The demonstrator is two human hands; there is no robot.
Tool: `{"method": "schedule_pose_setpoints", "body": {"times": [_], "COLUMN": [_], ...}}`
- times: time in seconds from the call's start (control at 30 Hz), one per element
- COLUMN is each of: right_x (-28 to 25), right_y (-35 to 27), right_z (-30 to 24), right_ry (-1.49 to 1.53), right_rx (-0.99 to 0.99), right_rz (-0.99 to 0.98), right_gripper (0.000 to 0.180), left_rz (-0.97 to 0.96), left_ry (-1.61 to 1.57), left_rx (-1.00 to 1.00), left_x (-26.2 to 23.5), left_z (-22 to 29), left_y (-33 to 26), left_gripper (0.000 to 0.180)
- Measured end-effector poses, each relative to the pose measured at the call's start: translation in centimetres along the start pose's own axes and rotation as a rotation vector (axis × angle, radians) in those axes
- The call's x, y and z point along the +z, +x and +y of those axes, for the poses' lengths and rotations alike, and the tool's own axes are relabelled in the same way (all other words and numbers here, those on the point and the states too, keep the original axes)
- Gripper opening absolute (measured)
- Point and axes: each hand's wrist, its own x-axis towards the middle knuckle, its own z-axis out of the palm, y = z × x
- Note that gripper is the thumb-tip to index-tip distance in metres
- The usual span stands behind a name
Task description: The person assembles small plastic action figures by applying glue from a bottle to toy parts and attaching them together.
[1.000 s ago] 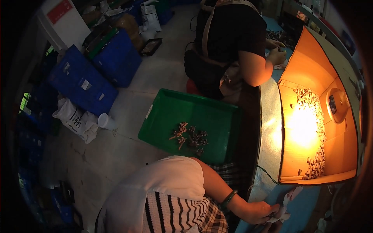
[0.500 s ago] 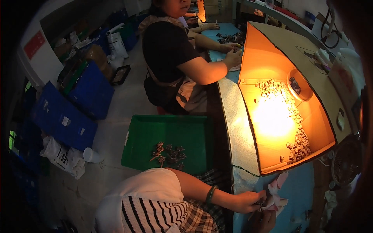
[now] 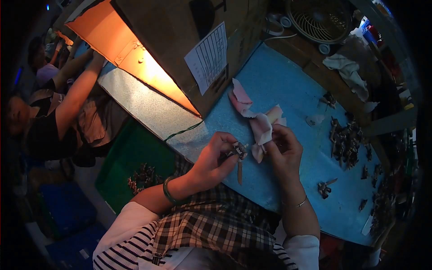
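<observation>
In my left hand (image 3: 209, 164), the fingertips pinch a small dark, lumpy part (image 3: 241, 151). A thin brown strip (image 3: 240, 173) hangs below that part; whether it is joined to it I cannot tell. My right hand (image 3: 285, 153) is closed on a crumpled pinkish-white cloth (image 3: 262, 127). One end of the cloth trails away over the blue tabletop (image 3: 256, 90). Both hands are just above the near part of the table, a short gap apart.
A cardboard box (image 3: 168, 54), lit inside, stands at the back left. A fan (image 3: 319, 20) is behind the table. Several dark small parts (image 3: 346, 139) lie on the right. A green tray (image 3: 121, 157) with more parts is at left, near a co-worker (image 3: 58, 108).
The view has swung to the right, bringing both my hands and more of the blue table towards the middle. The small part in my left hand now shows clearly.
</observation>
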Motion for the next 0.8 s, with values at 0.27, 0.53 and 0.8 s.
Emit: {"method": "schedule_pose_setpoints", "body": {"times": [0.27, 0.53, 0.8], "right_x": [0.1, 2.0, 0.7], "right_y": [-0.8, -1.0, -0.9], "right_z": [0.3, -0.4, 0.6], "right_ry": [-0.1, -0.45, -0.443], "right_rx": [-0.14, -0.31, -0.237], "right_rz": [-0.079, -0.131, 0.027], "right_gripper": [0.024, 0.02, 0.01], "left_rz": [0.024, 0.138, 0.077], "left_ry": [0.319, 0.457, 0.406], "left_rx": [0.076, 0.252, 0.17], "left_x": [1.1, 2.0, 1.4], "left_z": [0.0, -1.2, -0.6], "left_y": [0.3, 0.1, 0.0], "left_gripper": [0.035, 0.043, 0.044]}}
